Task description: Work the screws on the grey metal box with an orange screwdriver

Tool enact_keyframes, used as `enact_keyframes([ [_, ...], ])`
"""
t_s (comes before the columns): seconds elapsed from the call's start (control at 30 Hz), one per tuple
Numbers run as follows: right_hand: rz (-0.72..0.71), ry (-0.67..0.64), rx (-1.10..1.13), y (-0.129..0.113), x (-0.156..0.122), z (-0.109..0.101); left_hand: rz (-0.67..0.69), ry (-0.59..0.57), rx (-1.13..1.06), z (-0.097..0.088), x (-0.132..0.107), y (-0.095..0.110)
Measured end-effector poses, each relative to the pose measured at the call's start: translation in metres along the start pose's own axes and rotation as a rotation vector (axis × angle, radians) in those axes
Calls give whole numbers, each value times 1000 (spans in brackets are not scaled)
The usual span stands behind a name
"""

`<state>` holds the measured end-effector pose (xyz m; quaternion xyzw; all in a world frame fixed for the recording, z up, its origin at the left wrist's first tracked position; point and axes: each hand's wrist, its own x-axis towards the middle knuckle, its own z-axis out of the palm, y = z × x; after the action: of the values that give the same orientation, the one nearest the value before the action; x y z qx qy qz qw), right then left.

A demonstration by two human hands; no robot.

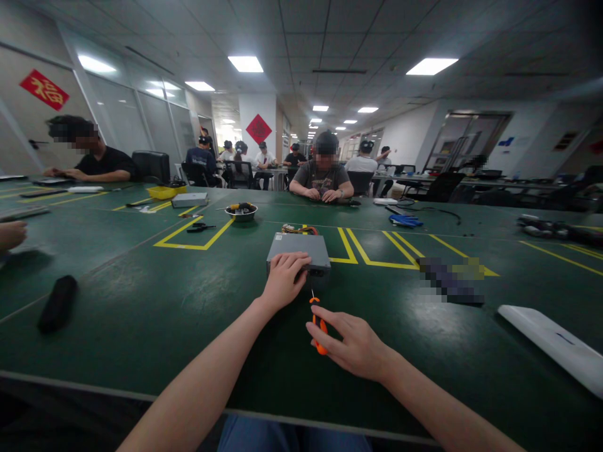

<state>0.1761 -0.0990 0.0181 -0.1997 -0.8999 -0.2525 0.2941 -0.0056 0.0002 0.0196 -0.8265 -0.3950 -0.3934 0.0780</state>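
The left hand (284,282) lay over the near edge of a grey metal box (298,251), its fingers (296,262) spread and released rather than clenched, and the flat hold looked meant to keep the box from sliding on the green table (141,326). The box sat at about 12 o'clock from the person, just in front of some yellow tape lines (346,248), with a bundle of coloured wires (300,230) just behind its far side. The right hand (355,344) was nearby at about 1 o'clock, its fingers (332,320) grasping an orange-handled screwdriver (319,328). The thin shaft pointed up toward the near edge of the box, which kept the tool close to the box without touching it. Further out at about 11 o'clock, a small metal bowl (241,213) of small parts and a pair of black pliers (200,227) lay on the table, apparently set where a hand could get to them. A white panel (551,346) lay at about 3 o'clock and a black pouch (57,304) at about 9 o'clock, while a co-worker (321,172) sat across the table at 12 o'clock, with both hands down at the table edge.
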Motion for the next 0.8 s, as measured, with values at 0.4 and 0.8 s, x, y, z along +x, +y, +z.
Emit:
enact_keyframes([
  [0.4, -11, -16, 28, -3, 0, 1, 1, -1, -15, 0, 0, 0],
  [0.8, 22, -26, 52, -4, -1, 4, 0, 3, -16, -1, -1, 1],
])
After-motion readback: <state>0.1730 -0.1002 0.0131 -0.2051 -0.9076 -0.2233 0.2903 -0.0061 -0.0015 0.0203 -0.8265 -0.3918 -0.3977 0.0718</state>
